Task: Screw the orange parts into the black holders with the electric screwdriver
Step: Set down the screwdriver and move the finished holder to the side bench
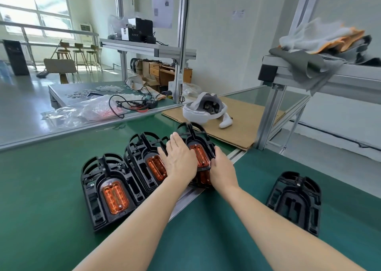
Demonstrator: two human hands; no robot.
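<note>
The far black ribbed plastic holder [195, 144], with its translucent orange insert [199, 154], is set on the green worktop [51, 188]. The left hand [179, 159] is laid flat, its grip wide; the right hand [221, 167] is curled on the rim. It should be squared before screwing; no screwdriver is seen.

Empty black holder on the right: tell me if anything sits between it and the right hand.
Nothing visible does. The right hand grips the far stack of holders; only bare green mat lies between it and the empty holder.
</note>
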